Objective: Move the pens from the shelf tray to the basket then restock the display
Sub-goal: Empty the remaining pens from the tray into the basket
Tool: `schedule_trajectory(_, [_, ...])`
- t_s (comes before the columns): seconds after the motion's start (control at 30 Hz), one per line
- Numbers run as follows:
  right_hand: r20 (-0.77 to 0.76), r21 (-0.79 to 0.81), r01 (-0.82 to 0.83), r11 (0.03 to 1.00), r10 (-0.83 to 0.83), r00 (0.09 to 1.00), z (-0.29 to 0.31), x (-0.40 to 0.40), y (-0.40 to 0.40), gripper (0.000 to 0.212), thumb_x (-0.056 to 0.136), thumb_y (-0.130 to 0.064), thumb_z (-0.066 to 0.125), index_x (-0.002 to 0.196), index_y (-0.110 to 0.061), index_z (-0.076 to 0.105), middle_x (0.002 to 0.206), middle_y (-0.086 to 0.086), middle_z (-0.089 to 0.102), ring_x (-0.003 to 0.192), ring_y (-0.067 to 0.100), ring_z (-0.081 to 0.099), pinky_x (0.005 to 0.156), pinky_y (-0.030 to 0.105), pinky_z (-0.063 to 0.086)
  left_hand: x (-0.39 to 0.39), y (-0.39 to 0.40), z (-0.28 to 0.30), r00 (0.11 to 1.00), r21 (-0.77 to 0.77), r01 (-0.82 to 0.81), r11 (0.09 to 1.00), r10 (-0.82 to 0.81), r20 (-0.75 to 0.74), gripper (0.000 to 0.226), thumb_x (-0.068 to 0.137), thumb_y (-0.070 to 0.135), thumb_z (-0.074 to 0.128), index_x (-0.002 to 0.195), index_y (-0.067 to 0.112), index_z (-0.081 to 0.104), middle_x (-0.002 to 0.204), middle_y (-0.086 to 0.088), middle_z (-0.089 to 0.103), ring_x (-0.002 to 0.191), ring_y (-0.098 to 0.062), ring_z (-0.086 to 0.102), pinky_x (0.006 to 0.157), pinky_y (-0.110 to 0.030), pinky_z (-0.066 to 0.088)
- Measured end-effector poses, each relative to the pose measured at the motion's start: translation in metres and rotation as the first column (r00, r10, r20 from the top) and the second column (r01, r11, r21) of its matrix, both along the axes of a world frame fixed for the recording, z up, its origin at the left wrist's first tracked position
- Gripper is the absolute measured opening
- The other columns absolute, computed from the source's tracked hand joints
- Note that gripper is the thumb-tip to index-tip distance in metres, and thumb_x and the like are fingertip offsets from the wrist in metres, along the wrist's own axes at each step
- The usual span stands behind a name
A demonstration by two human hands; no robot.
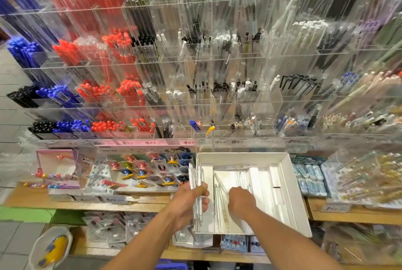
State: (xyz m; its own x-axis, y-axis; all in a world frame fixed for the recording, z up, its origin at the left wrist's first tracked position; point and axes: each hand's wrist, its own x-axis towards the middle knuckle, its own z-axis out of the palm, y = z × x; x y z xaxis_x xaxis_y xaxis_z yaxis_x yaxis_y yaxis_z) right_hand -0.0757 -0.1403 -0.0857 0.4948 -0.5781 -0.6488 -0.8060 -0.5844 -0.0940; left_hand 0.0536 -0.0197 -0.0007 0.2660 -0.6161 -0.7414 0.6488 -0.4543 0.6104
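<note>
A bundle of clear pens is being gripped by the left hand, long axis running from twelve to six o'clock, at the white tray's nine o'clock edge. The right hand is being held curled inside the tray, fingertips hidden; whether anything is being pinched cannot be told. More clear pens are lying in the tray between the hands, pointing roughly twelve o'clock. A blue basket is being cut off at six o'clock. The pen display is blurring at twelve o'clock.
</note>
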Motion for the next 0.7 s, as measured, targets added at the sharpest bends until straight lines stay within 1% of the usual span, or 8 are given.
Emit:
schedule_trajectory(0.07, [-0.025,-0.001,-0.017,1.000,0.017,1.000,-0.003,-0.004,0.003,0.014,0.084,-0.003,0.055,0.087,-0.014,0.064,0.086,0.002,0.068,0.079,0.019,0.068,0.063,0.026,0.052,0.000,-0.002,-0.001,1.000,0.005,-0.003,1.000,0.003,0.007,0.010,0.097,0.002,0.057,0.107,0.002,0.056,0.080,-0.013,0.056,0.060,-0.019,0.054,0.054,-0.030,0.049])
schedule_trajectory(0.17, [0.012,0.011,-0.004,1.000,0.004,1.000,-0.005,-0.013,0.002,0.004,0.086,-0.017,0.057,0.083,-0.017,0.060,0.080,-0.003,0.063,0.075,0.017,0.064,0.059,0.024,0.046,-0.001,-0.003,-0.003,1.000,-0.008,0.000,1.000,0.000,-0.006,0.008,0.096,0.000,0.057,0.104,0.002,0.057,0.080,-0.014,0.057,0.060,-0.020,0.056,0.055,-0.031,0.050])
schedule_trajectory(0.27, [0.106,0.048,0.058,0.997,-0.063,0.992,0.001,-0.023,-0.012,0.015,0.088,-0.026,0.057,0.098,-0.017,0.050,0.083,-0.003,0.052,0.075,0.018,0.054,0.061,0.027,0.041,-0.001,-0.004,-0.005,1.000,-0.017,0.006,1.000,-0.006,-0.011,0.006,0.097,-0.001,0.055,0.100,0.003,0.057,0.077,-0.012,0.059,0.059,-0.019,0.057,0.056,-0.030,0.051])
schedule_trajectory(0.33, [0.218,0.115,0.094,0.989,-0.117,0.969,0.012,-0.031,-0.025,0.016,0.091,-0.024,0.055,0.101,-0.017,0.046,0.088,0.000,0.055,0.075,0.019,0.056,0.058,0.028,0.041,-0.002,-0.005,-0.006,1.000,-0.025,0.011,1.000,-0.011,-0.011,0.006,0.097,-0.001,0.054,0.099,0.003,0.057,0.076,-0.011,0.058,0.058,-0.018,0.055,0.055,-0.030,0.049])
schedule_trajectory(0.43, [0.458,0.188,0.136,0.973,-0.210,0.864,0.040,-0.038,-0.045,0.008,0.093,-0.027,0.057,0.095,-0.020,0.054,0.080,-0.003,0.062,0.063,0.009,0.057,0.052,0.019,0.038,-0.001,-0.008,-0.010,0.994,-0.039,0.069,0.997,-0.065,0.085,0.005,0.097,0.002,0.056,0.095,0.006,0.059,0.077,-0.009,0.058,0.053,-0.014,0.048,0.052,-0.028,0.043])
schedule_trajectory(0.5, [0.580,0.285,0.153,0.946,-0.297,0.758,0.065,-0.036,-0.054,0.015,0.092,-0.029,0.063,0.087,-0.017,0.058,0.075,-0.003,0.058,0.060,0.009,0.051,0.056,0.020,0.040,-0.002,-0.012,-0.010,0.976,-0.038,0.114,0.993,-0.105,0.193,0.006,0.093,0.007,0.065,0.096,0.008,0.060,0.076,-0.005,0.056,0.052,-0.012,0.042,0.051,-0.027,0.040])
schedule_trajectory(0.6, [0.615,0.542,0.097,0.835,-0.473,0.631,0.096,-0.022,-0.059,0.017,0.092,-0.028,0.065,0.082,-0.016,0.059,0.071,-0.002,0.059,0.059,0.011,0.055,0.056,0.023,0.046,-0.005,-0.022,-0.007,0.953,-0.033,0.152,0.988,-0.138,0.268,0.029,0.082,0.012,0.078,0.106,0.010,0.063,0.075,-0.002,0.057,0.050,-0.008,0.044,0.049,-0.025,0.039])
schedule_trajectory(0.7, [0.582,0.714,0.024,0.700,-0.612,0.535,0.105,-0.006,-0.057,0.011,0.094,-0.022,0.063,0.090,-0.011,0.061,0.069,0.003,0.063,0.056,0.013,0.057,0.052,0.021,0.043,-0.010,-0.028,-0.003,0.952,-0.043,0.220,0.974,-0.205,0.228,0.041,0.077,0.019,0.084,0.111,0.008,0.065,0.077,-0.004,0.062,0.049,-0.006,0.046,0.048,-0.025,0.038])
